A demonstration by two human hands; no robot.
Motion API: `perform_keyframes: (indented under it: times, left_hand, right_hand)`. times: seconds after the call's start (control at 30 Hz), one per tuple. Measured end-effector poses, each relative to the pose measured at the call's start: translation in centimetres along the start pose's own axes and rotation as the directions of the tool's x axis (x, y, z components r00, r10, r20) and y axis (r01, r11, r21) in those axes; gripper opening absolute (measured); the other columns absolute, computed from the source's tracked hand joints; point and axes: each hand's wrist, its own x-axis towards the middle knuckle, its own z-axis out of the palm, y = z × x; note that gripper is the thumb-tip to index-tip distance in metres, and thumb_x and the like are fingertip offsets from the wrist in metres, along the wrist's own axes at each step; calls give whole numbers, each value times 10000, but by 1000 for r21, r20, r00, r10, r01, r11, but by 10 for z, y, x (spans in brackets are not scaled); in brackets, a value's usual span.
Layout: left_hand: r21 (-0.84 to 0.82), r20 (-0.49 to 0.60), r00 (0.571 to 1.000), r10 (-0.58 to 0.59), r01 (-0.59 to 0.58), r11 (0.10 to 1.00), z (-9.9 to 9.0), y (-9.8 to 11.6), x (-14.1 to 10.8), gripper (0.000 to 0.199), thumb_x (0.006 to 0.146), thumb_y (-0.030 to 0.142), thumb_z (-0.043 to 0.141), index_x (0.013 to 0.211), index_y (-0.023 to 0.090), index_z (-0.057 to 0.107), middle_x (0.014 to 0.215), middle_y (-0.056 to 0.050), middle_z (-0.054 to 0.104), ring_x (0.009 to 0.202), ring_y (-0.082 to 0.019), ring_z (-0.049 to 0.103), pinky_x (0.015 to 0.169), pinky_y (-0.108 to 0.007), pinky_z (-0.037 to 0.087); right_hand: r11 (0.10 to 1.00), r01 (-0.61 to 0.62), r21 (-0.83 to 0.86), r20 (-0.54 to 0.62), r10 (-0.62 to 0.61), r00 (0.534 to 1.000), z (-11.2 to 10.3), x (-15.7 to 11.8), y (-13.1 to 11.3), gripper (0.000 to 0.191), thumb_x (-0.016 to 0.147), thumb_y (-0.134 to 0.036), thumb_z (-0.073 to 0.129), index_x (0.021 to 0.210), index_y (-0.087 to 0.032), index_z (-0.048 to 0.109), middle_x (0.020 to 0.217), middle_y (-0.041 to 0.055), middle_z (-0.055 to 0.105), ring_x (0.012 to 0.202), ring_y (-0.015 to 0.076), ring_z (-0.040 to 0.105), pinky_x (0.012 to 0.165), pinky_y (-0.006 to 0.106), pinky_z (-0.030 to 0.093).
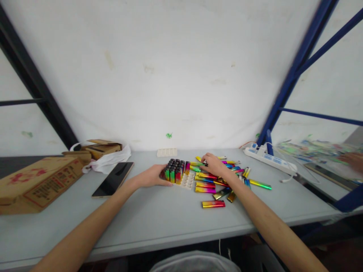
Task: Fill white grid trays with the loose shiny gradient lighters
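Observation:
A white tray with round holes (187,181) lies on the grey table, its left part filled with upright colourful lighters (174,172) with black tops. My left hand (154,175) is closed round the left side of this tray and its lighters. Right of the tray, many shiny lighters (205,185) lie loose in a pile. My right hand (212,164) reaches over the back of the pile, its fingers bent down round a lighter with a dark top. One red and yellow lighter (213,204) lies apart at the front.
A black phone (113,179), a white plastic bag (109,160) and cardboard boxes (42,183) are on the left. Behind stands another white tray (167,152). A power strip (270,160) lies at the right, beside a blue frame (289,79). Another person's hand (353,161) shows far right.

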Motion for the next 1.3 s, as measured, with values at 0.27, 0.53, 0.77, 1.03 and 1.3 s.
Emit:
perform_keyframes:
  times: [0.27, 0.53, 0.77, 1.03, 1.3]
  left_hand:
    - [36, 1, 1000, 3, -3, 999, 0, -1, 1, 697, 709, 568, 808, 1247, 155, 650, 1164, -79, 752, 986, -297, 683, 845, -337, 528]
    - [21, -1, 1000, 16, -16, 1000, 0, -2, 0, 706, 711, 578, 809, 1262, 168, 644, 1199, -68, 749, 1021, -299, 684, 889, -347, 531]
    - [-23, 4, 1000, 16, -16, 1000, 1, -2, 0, 707, 708, 550, 822, 1275, 166, 647, 1203, -61, 753, 1021, -294, 691, 883, -336, 537]
    - [-26, 5, 999, 39, -39, 999, 1, -4, 1, 702, 722, 549, 803, 1288, 168, 641, 1212, -72, 753, 1024, -293, 691, 884, -345, 532]
    - [-43, 7, 999, 47, -47, 998, 2, -6, 1, 683, 709, 546, 825, 1255, 170, 659, 1174, -66, 762, 1018, -297, 697, 901, -353, 534]
  right_hand:
    - [752, -36, 658, -165, 191, 968, -1, 8, -3, 360, 833, -461, 742, 1020, -157, 692, 812, 11, 677, 771, 173, 608, 768, 307, 468]
    - [206, -85, 975, 50, 172, 984, -8, 3, -35, 447, 833, -637, 700, 1001, -236, 596, 920, 13, 677, 818, 173, 644, 770, 323, 528]
    - [353, -130, 927, 75, 164, 984, -6, 3, -49, 456, 887, -689, 584, 972, -243, 537, 621, -94, 355, 481, 86, 287, 465, 214, 261]
    - [774, -114, 623, -153, 264, 952, 3, 4, -56, 508, 922, -600, 435, 592, -218, 380, 556, -41, 350, 565, 119, 358, 559, 275, 253]
    - [819, -104, 565, -193, 253, 948, -3, 0, -65, 435, 904, -546, 413, 618, -218, 395, 576, -35, 388, 583, 131, 393, 580, 279, 240]
